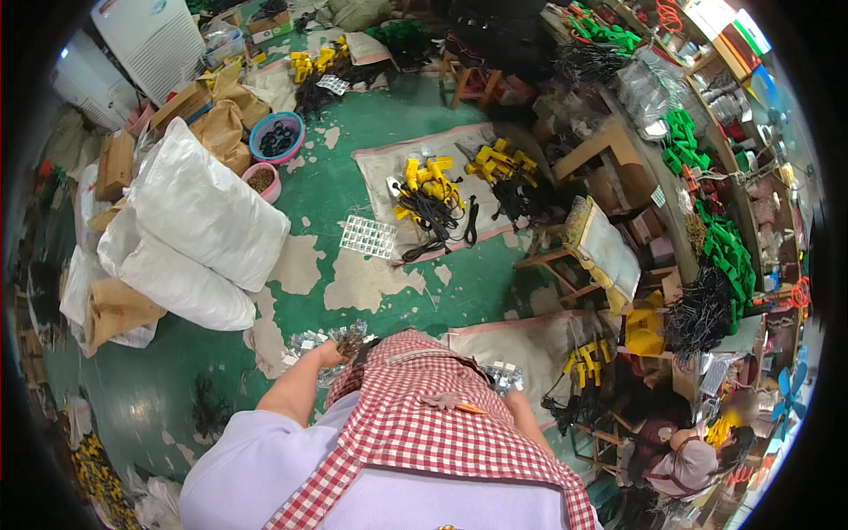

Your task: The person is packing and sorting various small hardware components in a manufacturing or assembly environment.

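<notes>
My left hand (330,354) reaches down to the floor beside a loose pile of small silvery and clear pieces (305,343). A brownish bunch of small things (352,336) lies right by its fingertips; whether the fingers hold any of it is too small to tell. On the other side of my checked apron (424,389), my right hand (515,402) is low beside another group of small silvery pieces (503,375). The apron's edge and my own arm hide most of its fingers.
Ahead, yellow plugs with black cables (433,190) lie on a pale sheet (375,168), beside a white label sheet (368,237). White sacks (203,212), a blue basin (291,119) and a pink bowl (272,170) stand left. A padded stool (605,247), benches and a seated person (685,464) are right.
</notes>
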{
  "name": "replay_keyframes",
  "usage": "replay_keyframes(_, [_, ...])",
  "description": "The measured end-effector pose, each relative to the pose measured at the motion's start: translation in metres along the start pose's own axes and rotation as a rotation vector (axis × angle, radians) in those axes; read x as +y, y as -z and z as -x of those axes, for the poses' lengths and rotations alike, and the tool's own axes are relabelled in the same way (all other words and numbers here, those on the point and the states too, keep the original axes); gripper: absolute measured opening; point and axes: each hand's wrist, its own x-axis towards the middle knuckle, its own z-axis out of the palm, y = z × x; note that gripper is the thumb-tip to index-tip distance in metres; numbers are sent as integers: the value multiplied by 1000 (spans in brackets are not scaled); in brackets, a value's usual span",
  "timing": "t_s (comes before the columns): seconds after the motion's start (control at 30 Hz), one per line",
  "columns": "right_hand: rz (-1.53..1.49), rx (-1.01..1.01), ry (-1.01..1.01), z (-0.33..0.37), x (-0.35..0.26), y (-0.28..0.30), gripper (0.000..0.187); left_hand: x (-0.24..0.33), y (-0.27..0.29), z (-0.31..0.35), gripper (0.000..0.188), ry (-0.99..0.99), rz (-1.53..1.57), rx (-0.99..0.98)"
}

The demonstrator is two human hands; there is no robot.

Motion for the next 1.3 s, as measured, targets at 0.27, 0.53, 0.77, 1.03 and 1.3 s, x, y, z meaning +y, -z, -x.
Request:
replay_keyframes(0.27, [-18, 69, -13, 7, -8, 4, 33, -1, 4, -6, 24, -31, -97, -70])
replay_keyframes(0.53, [1, 40, -51, -4, -12, 2, 31, 6, 14, -10, 20, -24, -167, -91])
replay_keyframes(0.77, [11, 40, -52, 2, -5, -6, 31, 7, 23, -19, 18, 27, -156, -10])
replay_keyframes(1.03, [-172, -50, -116, -62, 43, -60, 39, 9, 26, -36, 18, 35, -121, 26])
replay_keyframes(1.3, [-74, 18, -120, 4, -9, 4, 31, -21, 11, -50, 19, 51, -55, 41])
